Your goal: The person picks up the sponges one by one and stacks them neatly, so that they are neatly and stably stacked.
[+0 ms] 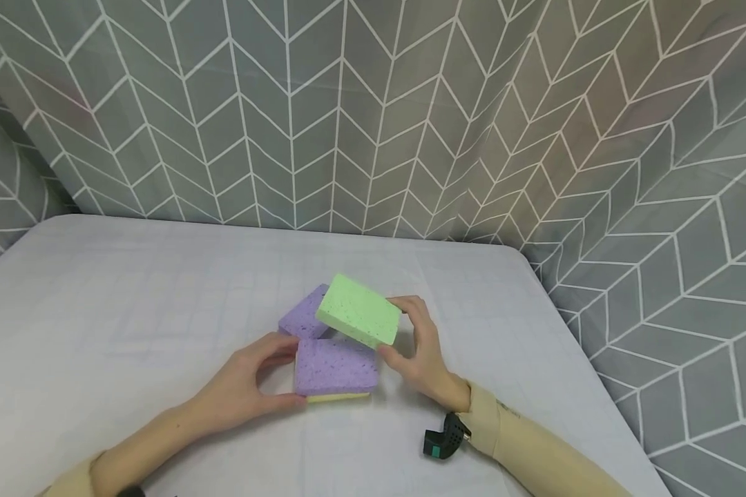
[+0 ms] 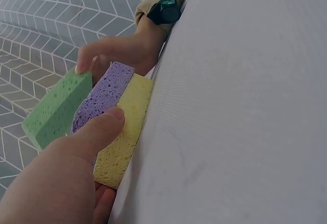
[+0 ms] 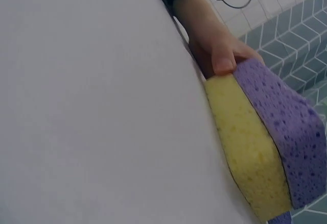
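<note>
A purple sponge lies flat on a yellow sponge, whose front edge shows beneath it. My left hand grips this pair at its left end; in the left wrist view the thumb presses across the side faces of both. Above the pair, my right hand pinches a green sponge by its right end, thumb in front and fingers behind. The green sponge is tilted and overlaps the purple one's back edge in the head view. Behind stands a second purple sponge, partly hidden by the green one.
A white cloth covers the table. Grey curtains with a white chevron pattern hang behind the table and along its right side. A black wrist device sits at the right sleeve.
</note>
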Tool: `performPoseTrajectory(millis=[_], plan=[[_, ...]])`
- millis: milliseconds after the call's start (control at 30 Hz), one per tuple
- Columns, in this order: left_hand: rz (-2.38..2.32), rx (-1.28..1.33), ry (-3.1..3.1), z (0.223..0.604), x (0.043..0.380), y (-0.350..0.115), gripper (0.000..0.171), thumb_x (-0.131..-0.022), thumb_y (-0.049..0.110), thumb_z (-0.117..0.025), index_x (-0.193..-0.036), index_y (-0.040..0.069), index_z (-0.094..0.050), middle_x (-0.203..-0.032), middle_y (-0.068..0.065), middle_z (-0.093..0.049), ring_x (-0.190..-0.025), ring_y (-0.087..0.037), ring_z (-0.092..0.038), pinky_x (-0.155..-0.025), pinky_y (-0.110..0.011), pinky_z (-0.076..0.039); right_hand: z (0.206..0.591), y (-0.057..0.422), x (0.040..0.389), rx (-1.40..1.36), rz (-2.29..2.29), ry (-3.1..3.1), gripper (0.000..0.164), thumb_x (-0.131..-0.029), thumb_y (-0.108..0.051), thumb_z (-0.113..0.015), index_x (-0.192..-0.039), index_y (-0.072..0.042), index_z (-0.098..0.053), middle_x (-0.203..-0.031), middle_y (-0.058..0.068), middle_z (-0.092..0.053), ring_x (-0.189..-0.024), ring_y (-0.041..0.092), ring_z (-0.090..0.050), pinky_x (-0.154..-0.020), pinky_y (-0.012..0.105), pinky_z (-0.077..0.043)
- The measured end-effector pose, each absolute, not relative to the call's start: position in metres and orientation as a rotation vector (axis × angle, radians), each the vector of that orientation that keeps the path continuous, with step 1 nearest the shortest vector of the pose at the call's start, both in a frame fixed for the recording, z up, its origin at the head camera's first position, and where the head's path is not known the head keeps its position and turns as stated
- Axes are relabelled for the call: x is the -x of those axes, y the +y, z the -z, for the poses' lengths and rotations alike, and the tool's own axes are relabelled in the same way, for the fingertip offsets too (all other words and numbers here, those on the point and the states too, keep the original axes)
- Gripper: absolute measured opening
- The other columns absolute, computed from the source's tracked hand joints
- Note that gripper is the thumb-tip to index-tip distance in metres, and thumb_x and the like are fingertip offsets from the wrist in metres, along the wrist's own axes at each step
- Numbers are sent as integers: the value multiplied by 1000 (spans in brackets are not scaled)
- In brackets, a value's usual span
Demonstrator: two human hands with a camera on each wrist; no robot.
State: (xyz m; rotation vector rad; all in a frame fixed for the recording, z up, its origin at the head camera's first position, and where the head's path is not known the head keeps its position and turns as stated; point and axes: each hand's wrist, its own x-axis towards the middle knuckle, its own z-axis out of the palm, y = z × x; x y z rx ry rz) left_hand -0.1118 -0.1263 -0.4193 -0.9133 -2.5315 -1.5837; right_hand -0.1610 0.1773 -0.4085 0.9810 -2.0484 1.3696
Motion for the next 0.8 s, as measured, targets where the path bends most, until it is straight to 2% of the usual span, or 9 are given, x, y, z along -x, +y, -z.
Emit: performPoseTrajectory(millis=[333,500,633,800], plan=[[1538,913,-2554,418,113,-125,76,-72,43,-88,-137,20,-54,-131,7,-59,-119,-13,-62,-104,-26,-53,409,177,150,-1210,-1453,-2015,62,-78,-28,-66,-130,4,-55,-118,16,-59,-112,26,-53,-104,35,-45],[1527,895,-2580,417,113,-125,76,-72,45,-87,-137,23,-54,-131,10,-58,-120,-12,-62,-105,-26,-52,410,176,151,-1305,-1364,-2030,65,-77,-29,-67,-132,3,-54,-121,16,-58,-113,26,-52,-104,37,-47],[1508,910,-2576,417,113,-125,75,-73,44,-87,-137,21,-55,-130,7,-59,-120,-14,-62,-105,-28,-53,410,175,152,-1363,-1323,-2047,65,-78,-28,-66,-135,2,-53,-123,15,-58,-115,26,-52,-104,38,-47],[1526,891,-2585,415,112,-125,74,-73,46,-87,-136,26,-54,-130,12,-58,-121,-11,-61,-106,-27,-52,408,173,152,-1433,-1307,-2046,65,-78,-27,-65,-134,3,-52,-124,16,-57,-115,26,-52,-104,38,-48]])
